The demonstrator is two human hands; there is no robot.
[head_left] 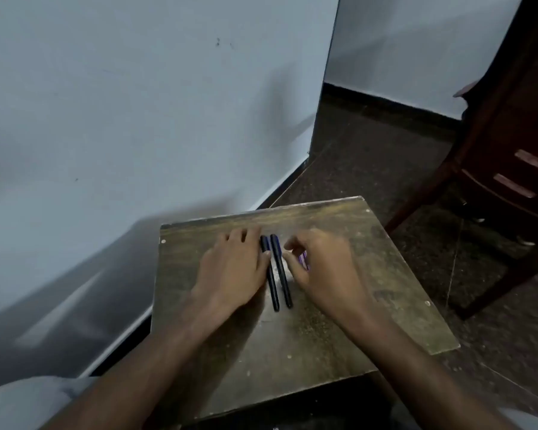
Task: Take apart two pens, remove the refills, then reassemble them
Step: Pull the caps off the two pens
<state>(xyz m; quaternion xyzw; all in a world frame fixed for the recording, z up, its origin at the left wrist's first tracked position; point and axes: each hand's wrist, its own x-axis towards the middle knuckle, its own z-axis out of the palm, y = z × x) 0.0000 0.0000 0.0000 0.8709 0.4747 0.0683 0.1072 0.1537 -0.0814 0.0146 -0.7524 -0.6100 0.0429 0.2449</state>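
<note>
A worn wooden table (339,321) stands near a pale blue wall (137,103) on the left. Dark speckled floor (385,156) stretches beyond, with a dark wooden dresser (510,156) at far right.

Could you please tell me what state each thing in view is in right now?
Left pen: lying flat on the table, looks whole, against the left hand's fingers.
Right pen: flat, parallel beside the left pen, looks whole.
Left hand: flat on the table, holding nothing.
Right hand: fingers curled beside the right pen; a purple bit shows under it, unclear what.
Table: worn, speckled top.
Drawers: shut.
</note>
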